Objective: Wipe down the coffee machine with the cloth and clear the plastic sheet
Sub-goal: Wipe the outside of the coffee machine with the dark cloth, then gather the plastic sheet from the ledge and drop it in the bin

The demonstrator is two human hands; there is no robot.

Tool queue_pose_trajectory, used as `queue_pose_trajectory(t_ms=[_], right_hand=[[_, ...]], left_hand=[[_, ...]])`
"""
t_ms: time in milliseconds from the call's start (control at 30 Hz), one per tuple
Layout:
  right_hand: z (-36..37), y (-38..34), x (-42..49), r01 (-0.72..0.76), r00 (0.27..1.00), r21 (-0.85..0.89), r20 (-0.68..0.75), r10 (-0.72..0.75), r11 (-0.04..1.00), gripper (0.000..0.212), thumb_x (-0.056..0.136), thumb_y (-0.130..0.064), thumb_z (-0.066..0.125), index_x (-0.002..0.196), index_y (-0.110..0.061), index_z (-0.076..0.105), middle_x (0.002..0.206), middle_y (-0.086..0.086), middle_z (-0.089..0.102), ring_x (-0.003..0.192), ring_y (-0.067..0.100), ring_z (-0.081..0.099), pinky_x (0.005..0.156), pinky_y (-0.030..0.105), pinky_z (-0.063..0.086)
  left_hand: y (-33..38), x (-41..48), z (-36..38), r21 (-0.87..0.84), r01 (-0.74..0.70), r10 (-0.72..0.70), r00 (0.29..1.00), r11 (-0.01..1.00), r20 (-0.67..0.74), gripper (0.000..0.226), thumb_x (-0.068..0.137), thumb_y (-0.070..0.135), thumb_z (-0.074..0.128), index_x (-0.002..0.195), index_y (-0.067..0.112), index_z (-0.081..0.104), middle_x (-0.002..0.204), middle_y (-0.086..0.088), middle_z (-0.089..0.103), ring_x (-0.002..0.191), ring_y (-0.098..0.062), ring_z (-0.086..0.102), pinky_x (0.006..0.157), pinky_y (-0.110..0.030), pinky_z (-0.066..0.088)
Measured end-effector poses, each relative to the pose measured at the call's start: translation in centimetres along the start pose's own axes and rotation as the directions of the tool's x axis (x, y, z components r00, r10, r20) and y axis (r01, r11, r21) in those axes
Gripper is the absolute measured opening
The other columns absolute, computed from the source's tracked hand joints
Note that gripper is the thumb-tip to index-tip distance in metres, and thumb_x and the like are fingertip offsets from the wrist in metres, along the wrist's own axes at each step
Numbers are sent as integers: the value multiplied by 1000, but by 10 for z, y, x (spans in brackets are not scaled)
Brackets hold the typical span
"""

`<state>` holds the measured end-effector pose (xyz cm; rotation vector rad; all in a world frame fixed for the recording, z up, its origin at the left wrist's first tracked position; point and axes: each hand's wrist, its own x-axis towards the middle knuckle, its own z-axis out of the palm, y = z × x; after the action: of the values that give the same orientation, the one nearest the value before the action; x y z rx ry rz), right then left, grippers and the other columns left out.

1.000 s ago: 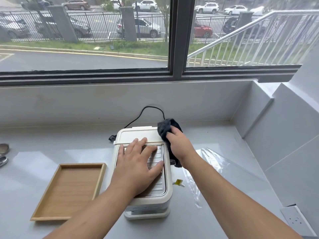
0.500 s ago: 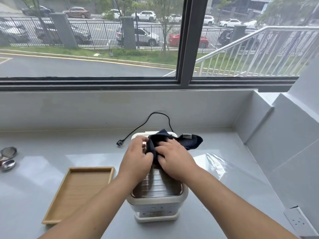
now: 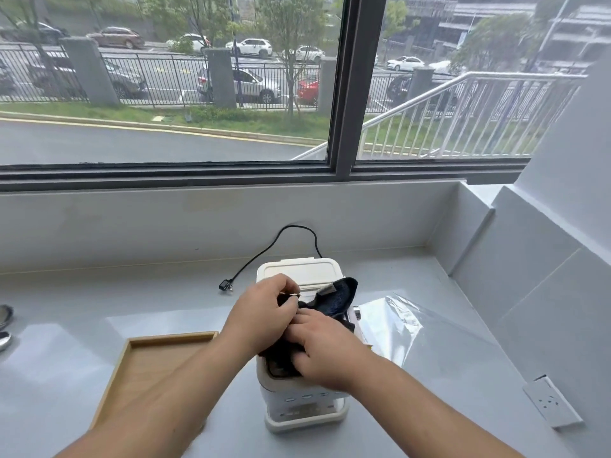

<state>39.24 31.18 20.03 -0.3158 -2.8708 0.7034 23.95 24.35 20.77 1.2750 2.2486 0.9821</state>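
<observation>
Two hands: both sit on top of the coffee machine (image 3: 305, 396), close together, working the dark cloth (image 3: 334, 300).
Left hand (image 3: 264, 314): fingers curled, thumb and forefinger pinched on a fold of the cloth near the machine's lid; closed around the fabric.
Right hand (image 3: 322, 350): palm down, fingers bent and pressing the cloth onto the machine's top; it has the cloth gripped beneath it.
Cloth: bunched over the top of the machine, one end with a small tag sticking up toward the right, past the fingers.
Coffee machine: white, upright on the grey counter (image 3: 99, 302), its button panel facing the person, lid at the far end.
Cord (image 3: 264, 252): black, running from behind the machine to a plug lying on the counter to the left.
Plastic sheet (image 3: 406, 325): clear, crinkled, lying flat on the counter just right of the machine.
Wooden tray (image 3: 139, 365): left of the machine, partly covered by the left forearm.
Wall socket (image 3: 552, 401): on the tiled wall at right.
</observation>
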Motion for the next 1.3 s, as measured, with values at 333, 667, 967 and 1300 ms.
queue_pose_trajectory(t_ms=[333,667,967,1300], right_hand=[[-1,-5,-16,-111,945,65,-302,126,992,28,87,-21,58,111,-19,74,122,-7,71,124,11,53,116,23,32],[-18,-5,-43,-529,814,-148,-368,449,836,60,95,-56,54,147,-26,54,155,-4,49,148,24,33,126,37,21],[-39,7,-79,-664,718,-152,-402,568,732,68,96,-65,48,154,-31,42,163,-4,39,155,22,21,127,38,16],[-67,50,-136,-738,638,-104,-430,639,667,65,99,-65,42,154,-30,43,163,-3,38,156,23,19,126,42,19]], left_hand=[[-11,-2,-14,132,-195,189,980,972,55,14,93,32,60,104,37,68,101,23,69,100,-3,60,79,-21,46],[2,-8,-16,350,-392,358,920,851,160,68,85,72,47,144,38,54,157,14,48,147,-14,37,121,-36,32],[42,-4,7,339,-497,436,866,799,243,73,84,74,51,147,39,50,161,9,44,149,-16,35,123,-37,25],[103,2,70,357,-586,473,805,727,357,74,88,71,51,153,37,44,167,6,37,154,-18,27,127,-42,21]])
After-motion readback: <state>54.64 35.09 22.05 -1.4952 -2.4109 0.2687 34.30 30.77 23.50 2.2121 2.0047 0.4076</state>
